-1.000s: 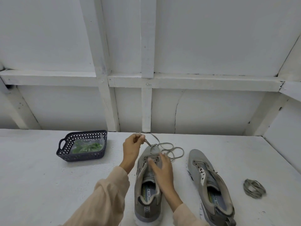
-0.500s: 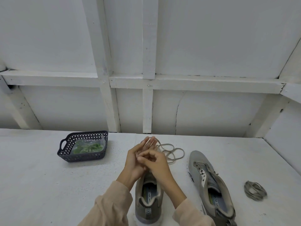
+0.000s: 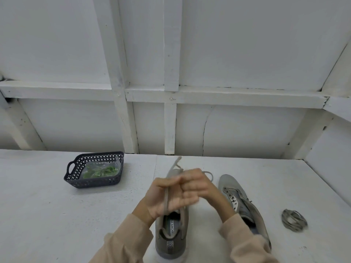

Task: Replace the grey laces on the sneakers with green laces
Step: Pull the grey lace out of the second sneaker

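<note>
Two grey sneakers lie on the white table. The left sneaker [image 3: 171, 238] sits heel toward me, its front hidden behind my hands. The right sneaker [image 3: 241, 204] lies beside it with empty eyelets. My left hand [image 3: 161, 196] and my right hand [image 3: 195, 186] meet above the left sneaker, both holding a grey lace [image 3: 167, 198] that runs across my left palm and loops out past my fingers. Motion blurs the fingers. Green laces [image 3: 100, 171] lie in a clear bag inside the dark basket [image 3: 91, 183].
A coiled grey lace [image 3: 293, 220] rests on the table at the right. The dark basket stands at the left near the white panelled wall [image 3: 171, 120], which closes off the back. The table's right side meets a slanted wall.
My hands left the sneaker's front, came together above it and gathered the loose grey lace between them. The lace that lay spread beyond the toe is now mostly drawn into my hands.
</note>
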Tool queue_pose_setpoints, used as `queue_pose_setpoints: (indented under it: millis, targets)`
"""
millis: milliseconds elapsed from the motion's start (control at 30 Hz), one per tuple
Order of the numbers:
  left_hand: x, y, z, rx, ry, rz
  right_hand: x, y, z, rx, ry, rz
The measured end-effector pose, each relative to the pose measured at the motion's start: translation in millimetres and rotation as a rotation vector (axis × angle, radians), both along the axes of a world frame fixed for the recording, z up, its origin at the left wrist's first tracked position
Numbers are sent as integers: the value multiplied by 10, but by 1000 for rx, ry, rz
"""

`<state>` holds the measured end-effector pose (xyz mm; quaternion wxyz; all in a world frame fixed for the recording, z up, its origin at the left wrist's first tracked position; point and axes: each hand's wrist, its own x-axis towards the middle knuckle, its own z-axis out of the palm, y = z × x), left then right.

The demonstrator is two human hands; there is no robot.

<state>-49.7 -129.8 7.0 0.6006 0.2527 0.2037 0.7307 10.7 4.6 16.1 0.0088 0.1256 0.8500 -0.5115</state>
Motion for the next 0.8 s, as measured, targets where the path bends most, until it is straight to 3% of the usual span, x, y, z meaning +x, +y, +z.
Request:
queue_pose_setpoints:
  millis: [100,233,367,500,800]
  targets:
    - [83,-11,-50,-157,223,-79,-48,116,197,-2,200,-117]
    - [39,-17,-76,-253,128,-74,37,115,365,69,293,-167]
    - [-31,1,-59,-256,23,46,189,18,365,241,279,-129]
    - [-73,20,-50,-248,-86,111,302,-127,346,160,284,-93]
    - [-96,58,-54,-273,61,71,376,-173,213,57,180,194]
